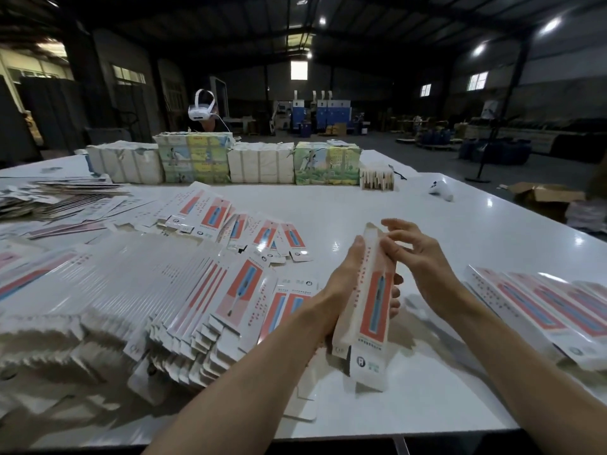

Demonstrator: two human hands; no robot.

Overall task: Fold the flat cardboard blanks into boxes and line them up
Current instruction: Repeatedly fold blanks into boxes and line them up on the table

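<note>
Cardboard white-and-red box [368,307] half folded: left hand [345,277] grips it, right hand [417,254] fingers open. Perhaps several finished boxes [542,310] lined up; many flat blanks [147,284] left.

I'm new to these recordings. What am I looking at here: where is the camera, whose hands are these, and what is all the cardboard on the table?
There is no machine here. The one camera sits on a person's head and looks forward and down, so the hands belong to that person. The left hand grips a long narrow box, partly formed, with its near-end flaps open. The right hand, fingers relaxed, is at the box's far end. On the white table, a fanned pile of flat blanks lies to the left and a row of folded boxes to the right. Wrapped bundles stand along the far side.
</note>
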